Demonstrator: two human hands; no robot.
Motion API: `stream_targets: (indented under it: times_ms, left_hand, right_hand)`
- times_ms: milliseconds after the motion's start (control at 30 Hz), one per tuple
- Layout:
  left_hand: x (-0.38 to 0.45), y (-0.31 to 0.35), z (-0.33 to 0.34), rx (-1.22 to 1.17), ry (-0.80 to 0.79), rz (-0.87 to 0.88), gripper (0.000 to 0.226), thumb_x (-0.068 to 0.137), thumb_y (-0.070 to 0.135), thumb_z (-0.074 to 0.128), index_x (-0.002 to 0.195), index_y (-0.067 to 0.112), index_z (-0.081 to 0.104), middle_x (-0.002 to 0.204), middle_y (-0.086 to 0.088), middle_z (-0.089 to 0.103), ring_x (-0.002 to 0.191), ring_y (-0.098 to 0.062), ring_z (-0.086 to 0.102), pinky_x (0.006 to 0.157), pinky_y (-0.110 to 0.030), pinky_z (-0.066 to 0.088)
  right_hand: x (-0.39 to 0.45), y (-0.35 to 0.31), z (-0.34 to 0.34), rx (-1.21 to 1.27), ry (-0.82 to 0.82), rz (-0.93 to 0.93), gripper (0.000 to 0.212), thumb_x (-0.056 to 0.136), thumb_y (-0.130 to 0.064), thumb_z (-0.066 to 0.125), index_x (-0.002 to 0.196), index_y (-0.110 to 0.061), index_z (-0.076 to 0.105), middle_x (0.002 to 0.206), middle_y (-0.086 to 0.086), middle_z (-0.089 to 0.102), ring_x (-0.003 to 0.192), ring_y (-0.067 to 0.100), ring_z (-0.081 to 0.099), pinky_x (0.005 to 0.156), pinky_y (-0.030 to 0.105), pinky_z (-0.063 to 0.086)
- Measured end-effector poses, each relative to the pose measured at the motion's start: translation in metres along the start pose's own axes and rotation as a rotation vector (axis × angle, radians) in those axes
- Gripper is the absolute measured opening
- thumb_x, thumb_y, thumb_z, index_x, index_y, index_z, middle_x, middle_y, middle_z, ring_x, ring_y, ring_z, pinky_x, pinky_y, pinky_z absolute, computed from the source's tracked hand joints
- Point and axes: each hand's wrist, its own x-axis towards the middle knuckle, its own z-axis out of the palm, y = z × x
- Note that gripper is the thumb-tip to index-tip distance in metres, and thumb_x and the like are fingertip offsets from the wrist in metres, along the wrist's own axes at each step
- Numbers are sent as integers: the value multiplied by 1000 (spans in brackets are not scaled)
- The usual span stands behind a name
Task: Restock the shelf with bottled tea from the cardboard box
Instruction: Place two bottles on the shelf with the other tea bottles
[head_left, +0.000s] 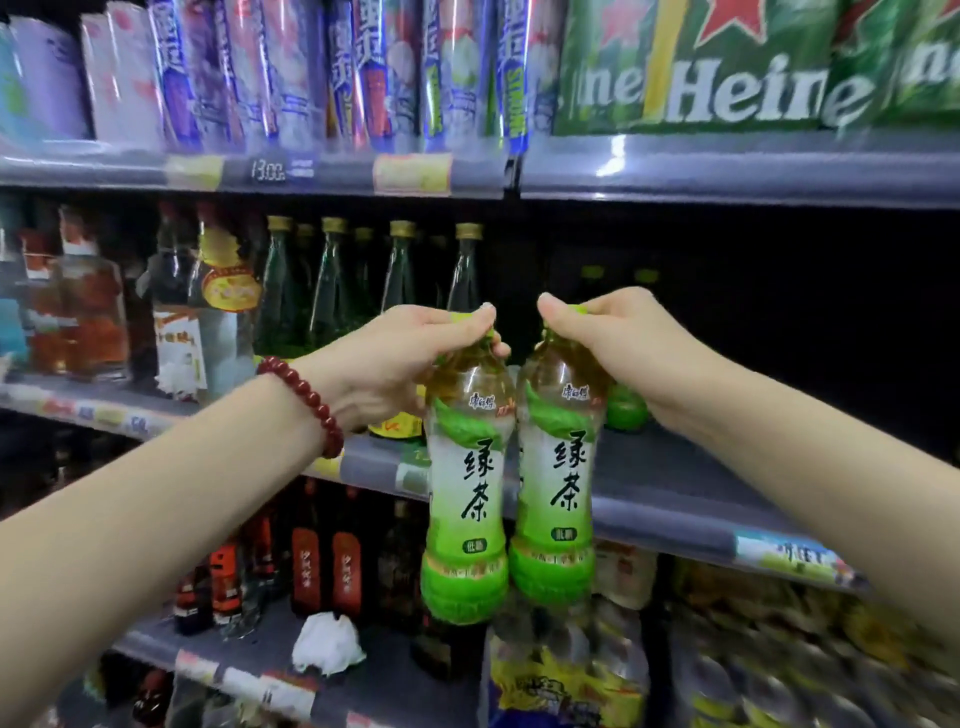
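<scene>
Centre of frame: two green tea bottles held up side by side in front of the middle shelf (675, 467). Left hand (410, 353) clamped over the cap and neck of the left tea bottle (467, 499), fingers curled round the top. Right hand (618, 338) clamped the same way on the right tea bottle (558, 493). Both bottles hang upright from the grips, bodies touching or just beside each other, bases below the shelf's front edge. Labels face the camera: green lower band, white middle with dark Chinese characters, green leaf graphic above.

Left wrist wears a dark red bead bracelet (306, 400). Both forearms bare, reaching in from the lower corners.

Middle shelf, right half: dark and mostly open; another green-based bottle (626, 410) stands just behind the right hand. Middle shelf, left of centre: a row of green glass bottles (332, 291) with gold caps. Far left: liquor bottles with red and yellow labels (218, 312), blurred.

Upper shelf: tall cans (291, 67) in purple, blue and white at upper left; green Heineken packs (753, 67) at upper right. Price tags (410, 174) along the shelf rail.

Lower shelf: dark bottles with red labels (327, 566) at lower centre, a crumpled white wad (327, 642) in front of them, yellow packets (566, 680) at lower right, blurred.
</scene>
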Motion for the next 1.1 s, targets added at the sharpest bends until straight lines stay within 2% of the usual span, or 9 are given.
stream_targets:
  times_ms: [100, 167, 300, 433, 533, 633, 833, 1000, 1100]
  left_hand:
    - [16, 22, 27, -23, -51, 44, 34, 87, 44, 56, 87, 13, 70, 119, -15, 66, 90, -24, 58, 79, -37, 52]
    - [24, 35, 42, -10, -74, 74, 33, 86, 45, 57, 84, 15, 71, 116, -14, 67, 87, -23, 60, 81, -41, 52]
    - [39, 56, 65, 0, -103, 163, 39, 86, 43, 59, 96, 8, 71, 102, -11, 70, 71, -16, 63, 64, -30, 55]
    - [52, 65, 80, -27, -81, 251, 42, 86, 40, 61, 100, 2, 69, 96, -18, 64, 79, -27, 61, 75, -40, 50]
    - [59, 66, 89, -31, -52, 319, 39, 86, 37, 62, 100, 1, 69, 89, -16, 64, 73, -24, 59, 64, -29, 48]
    - [67, 64, 95, -19, -29, 380, 34, 86, 31, 63, 99, 0, 70, 85, -10, 66, 65, -14, 59, 52, -19, 48]
    - [83, 51, 102, -17, 12, 449, 22, 86, 20, 65, 100, 3, 70, 85, 0, 70, 72, -3, 64, 70, -16, 52]
    - [95, 49, 100, -115, 15, 421, 21, 85, 18, 65, 96, 1, 69, 79, -3, 70, 64, -2, 66, 63, -17, 56]
    - [105, 50, 100, -100, 31, 442, 20, 85, 16, 66, 97, 1, 69, 82, -3, 71, 68, -3, 67, 70, -19, 56]
  right_hand:
    - [0, -4, -36, -25, 77, 12, 57, 85, -56, 59, 104, -5, 71, 107, 9, 72, 101, 20, 67, 98, 38, 49]
    - [-1, -7, -58, -33, 118, 1, 54, 85, -55, 60, 106, -6, 71, 103, 7, 73, 98, 18, 68, 94, 34, 50]
    - [-7, -7, -88, -35, 203, -56, 45, 88, -49, 60, 89, -6, 74, 88, 8, 75, 86, 17, 71, 81, 29, 53]
    - [-6, 1, -99, -65, 336, -131, 51, 85, -48, 63, 81, 3, 69, 83, 21, 73, 70, 20, 67, 76, 40, 56]
    - [-6, 8, -101, -88, 423, -150, 42, 84, -48, 63, 81, -7, 73, 81, 13, 75, 81, 24, 71, 79, 42, 56]
    - [-5, 15, -101, -90, 471, -144, 32, 84, -48, 63, 81, -18, 74, 81, -1, 75, 83, 16, 70, 83, 41, 57]
    - [8, 33, -95, -77, 510, -111, 30, 85, -48, 62, 85, -20, 74, 82, -6, 74, 83, 13, 69, 84, 42, 57]
    - [24, 39, -93, -56, 498, -103, 31, 86, -48, 61, 81, -19, 72, 81, -3, 73, 82, 15, 69, 82, 43, 57]
    - [33, 43, -94, -45, 514, -109, 31, 86, -48, 61, 80, -19, 72, 79, -3, 73, 81, 15, 69, 81, 41, 57]
